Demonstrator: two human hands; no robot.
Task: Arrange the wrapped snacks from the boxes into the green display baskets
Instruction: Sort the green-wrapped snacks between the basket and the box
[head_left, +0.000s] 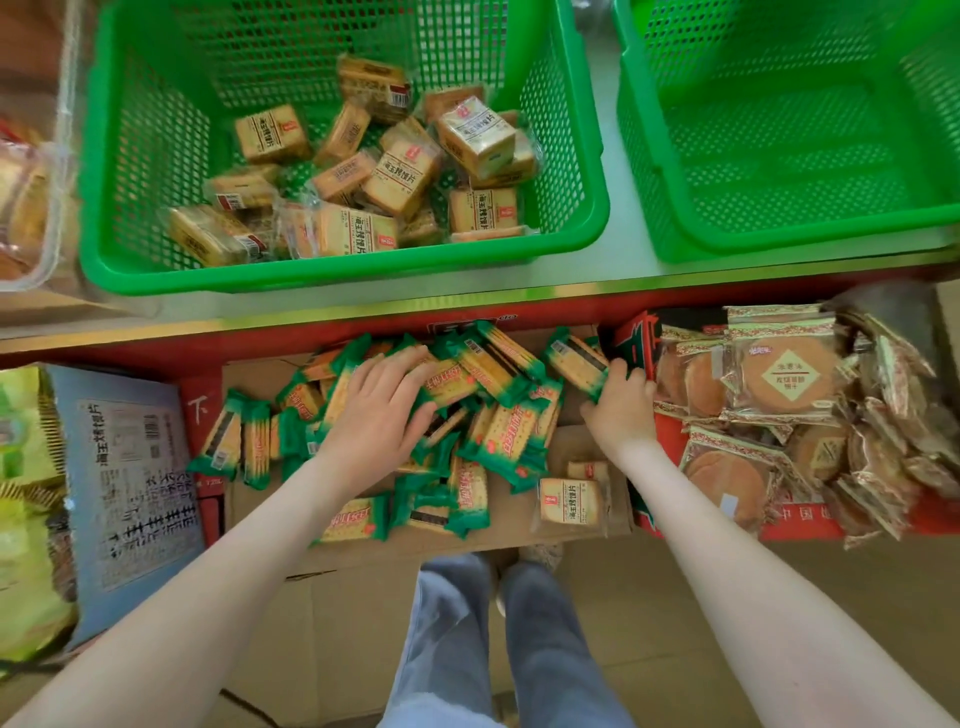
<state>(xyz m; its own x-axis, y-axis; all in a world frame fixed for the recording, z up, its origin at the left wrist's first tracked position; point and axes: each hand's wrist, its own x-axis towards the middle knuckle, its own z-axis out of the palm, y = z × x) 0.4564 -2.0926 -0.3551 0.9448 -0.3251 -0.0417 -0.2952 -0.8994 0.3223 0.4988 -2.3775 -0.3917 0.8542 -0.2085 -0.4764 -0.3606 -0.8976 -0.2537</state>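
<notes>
A cardboard box below the shelf holds several green-wrapped cracker packs. My left hand lies spread on top of the pile, fingers curling over some packs. My right hand grips green packs at the box's right edge. On the shelf above, the left green basket contains several tan toast-slice packs. The right green basket holds nothing. One tan pack lies in the box among the green ones.
A red box at the right is full of round clear-wrapped biscuits. A blue-grey carton stands at the left, with yellow-green bags beside it. A clear tub sits left of the baskets. My legs stand on flattened cardboard.
</notes>
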